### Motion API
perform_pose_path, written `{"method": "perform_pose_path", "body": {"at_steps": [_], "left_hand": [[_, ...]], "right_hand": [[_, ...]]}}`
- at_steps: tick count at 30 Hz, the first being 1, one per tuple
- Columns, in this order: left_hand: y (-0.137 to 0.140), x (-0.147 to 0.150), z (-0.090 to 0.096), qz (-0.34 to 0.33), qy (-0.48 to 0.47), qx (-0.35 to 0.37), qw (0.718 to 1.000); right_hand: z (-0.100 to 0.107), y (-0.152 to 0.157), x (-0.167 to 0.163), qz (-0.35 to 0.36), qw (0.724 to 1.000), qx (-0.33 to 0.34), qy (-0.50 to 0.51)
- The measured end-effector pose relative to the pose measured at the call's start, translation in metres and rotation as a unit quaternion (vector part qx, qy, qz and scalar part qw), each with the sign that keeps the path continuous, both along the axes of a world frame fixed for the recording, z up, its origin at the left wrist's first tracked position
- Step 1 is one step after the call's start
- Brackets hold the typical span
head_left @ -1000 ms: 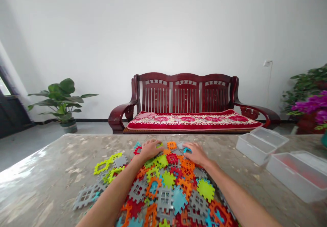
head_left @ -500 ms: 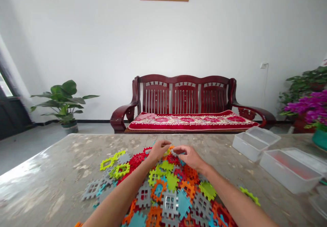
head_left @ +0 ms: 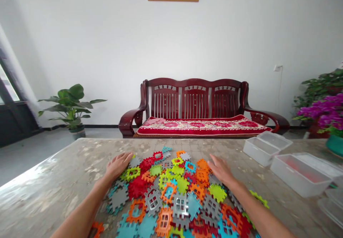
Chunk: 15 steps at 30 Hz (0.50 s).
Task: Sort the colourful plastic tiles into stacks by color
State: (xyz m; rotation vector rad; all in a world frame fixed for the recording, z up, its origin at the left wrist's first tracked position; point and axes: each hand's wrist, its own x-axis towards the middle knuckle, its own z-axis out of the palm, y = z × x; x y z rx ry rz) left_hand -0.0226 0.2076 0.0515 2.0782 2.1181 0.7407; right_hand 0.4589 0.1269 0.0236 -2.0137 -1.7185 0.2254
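A wide pile of flat plastic building tiles with notched edges lies on the table [head_left: 66,173]. Among them are a red tile [head_left: 138,187], a lime-green tile [head_left: 217,193], a blue tile [head_left: 193,206] and a grey window tile [head_left: 180,206]. My left hand [head_left: 118,165] rests against the pile's left edge, fingers stretched out over the tiles there. At the right edge, beside an orange tile [head_left: 203,164], my right hand [head_left: 220,168] lies with its fingers extended. Neither hand grips a tile. My forearms cover part of the pile's sides.
Two clear plastic boxes with lids raised, a farther box [head_left: 258,151] and a nearer box [head_left: 298,177] with something red inside, stand on the right. Purple flowers [head_left: 324,111] are behind them. Beyond the table is a wooden bench [head_left: 194,100]; a potted plant [head_left: 71,105] stands left.
My hands have moved apart from the far middle of the pile, the left to the left edge and the right to the right edge. Some left-side tiles now lie closer in.
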Motion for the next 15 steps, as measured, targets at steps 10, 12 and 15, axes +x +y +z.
{"method": "perform_pose_path", "body": {"at_steps": [10, 12, 15], "left_hand": [[-0.003, 0.052, 0.013, -0.091, -0.164, -0.068, 0.98], [-0.006, 0.062, 0.017, -0.104, -0.196, -0.071, 0.972], [-0.015, 0.077, 0.024, -0.131, -0.245, -0.081, 0.957]], "right_hand": [[0.009, 0.006, -0.046, 0.06, 0.997, 0.021, 0.041], [0.009, 0.009, -0.049, 0.055, 0.994, 0.019, 0.089], [0.01, 0.013, -0.052, 0.044, 0.985, 0.015, 0.166]]}}
